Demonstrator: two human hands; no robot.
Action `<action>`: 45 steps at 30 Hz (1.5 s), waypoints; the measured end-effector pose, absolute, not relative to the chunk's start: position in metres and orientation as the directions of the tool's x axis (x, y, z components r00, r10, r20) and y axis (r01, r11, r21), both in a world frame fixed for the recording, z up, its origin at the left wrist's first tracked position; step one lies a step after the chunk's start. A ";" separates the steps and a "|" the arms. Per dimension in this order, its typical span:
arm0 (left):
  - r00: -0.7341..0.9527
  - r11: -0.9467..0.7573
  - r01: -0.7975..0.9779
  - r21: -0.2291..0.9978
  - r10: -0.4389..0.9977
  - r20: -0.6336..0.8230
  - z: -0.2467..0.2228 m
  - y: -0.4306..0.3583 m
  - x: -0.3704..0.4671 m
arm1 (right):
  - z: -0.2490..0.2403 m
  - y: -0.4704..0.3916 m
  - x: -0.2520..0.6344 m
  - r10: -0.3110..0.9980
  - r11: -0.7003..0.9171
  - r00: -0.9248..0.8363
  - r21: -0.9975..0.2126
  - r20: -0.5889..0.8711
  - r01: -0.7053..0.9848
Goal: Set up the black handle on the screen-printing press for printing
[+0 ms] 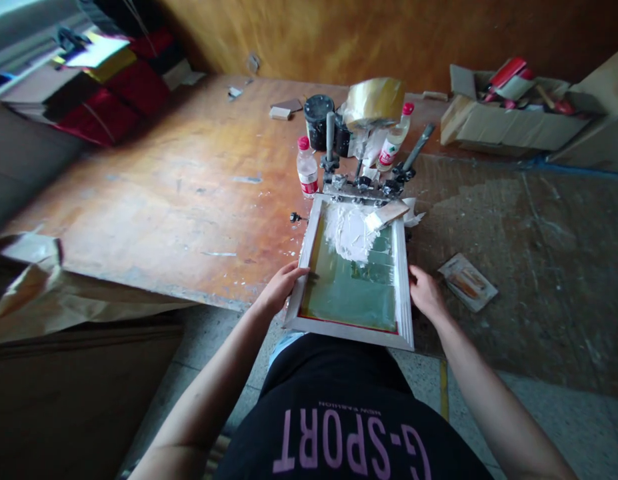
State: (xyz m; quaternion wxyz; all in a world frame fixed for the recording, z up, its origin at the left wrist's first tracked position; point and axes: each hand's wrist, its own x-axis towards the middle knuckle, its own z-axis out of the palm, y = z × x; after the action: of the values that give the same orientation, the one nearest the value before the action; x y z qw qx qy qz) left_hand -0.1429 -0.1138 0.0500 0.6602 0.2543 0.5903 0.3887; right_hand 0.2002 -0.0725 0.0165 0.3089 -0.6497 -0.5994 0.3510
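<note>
A silk-screen frame (pixel 349 339) with a pale metal rim and green mesh extends over the table's front edge toward my body. My left hand (pixel 283 285) grips its left rim, thumb on top. On the opposite rim is my right hand (pixel 425 291), with its fingers partly hidden behind the edge. Thick white paste (pixel 349 230) covers the far part of the mesh. A squeegee (pixel 389 215) rests across the far right corner, its end touching the paste. Beyond the frame, a metal hinge clamp (pixel 359 190) meets its far rim.
Bottles with red caps (pixel 307 170) (pixel 395 140), a black tub (pixel 319 120) and a big tape roll (pixel 373 101) stand behind the clamp. A cardboard box (pixel 519 123) is at the back right. A small flat packet (pixel 467 281) lies right of my right hand. Red bundles (pixel 111 107) sit back left.
</note>
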 end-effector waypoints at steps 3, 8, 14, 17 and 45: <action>-0.026 0.565 -0.144 0.813 0.819 -0.573 0.032 -0.114 -0.142 | 0.003 -0.078 0.201 0.991 -0.135 0.066 -0.890 -0.118 0.436; -0.016 0.560 -0.138 0.817 0.823 -0.567 0.023 -0.113 -0.140 | -0.008 -0.083 0.193 0.975 -0.202 0.147 -0.931 -0.163 0.304; 0.006 0.563 -0.163 0.810 0.822 -0.570 0.015 -0.112 -0.142 | 0.002 -0.086 0.183 0.936 -0.295 0.261 -0.931 -0.236 0.214; 0.009 0.558 -0.180 0.810 0.825 -0.566 0.011 -0.112 -0.142 | 0.006 -0.084 0.178 0.923 -0.313 0.285 -0.936 -0.259 0.159; 0.238 -0.256 0.770 0.584 0.965 0.110 -0.022 -0.098 -0.184 | -0.018 -0.052 0.227 0.869 0.486 -0.469 -0.444 0.157 0.753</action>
State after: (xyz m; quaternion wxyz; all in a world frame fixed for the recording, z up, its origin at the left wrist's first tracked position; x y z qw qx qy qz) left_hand -0.1842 -0.0976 -0.0215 0.2106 0.7580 0.5722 0.2317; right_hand 0.2267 -0.0525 -0.0182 0.1841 -0.4815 -0.8421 0.1585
